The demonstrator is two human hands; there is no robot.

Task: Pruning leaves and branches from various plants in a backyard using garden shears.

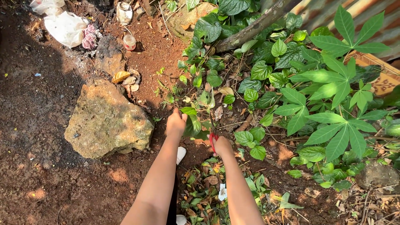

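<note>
My left hand (176, 123) is closed around a green leaf or stem of a low leafy plant (196, 121) growing from red soil. My right hand (222, 145) grips red-handled scissors (213, 137), whose blades point up into the same plant's stems just right of my left hand. Both forearms reach forward from the bottom of the view. The scissor blades are mostly hidden among leaves.
A large tan rock (107, 121) lies left of my hands. Dense broad-leaved vines (266, 71) and a tall plant with finger-like leaves (333, 96) fill the right. White plastic litter (64, 27) and a small jar (129, 41) lie at the top left. A slanted wooden post (254, 27) leans above.
</note>
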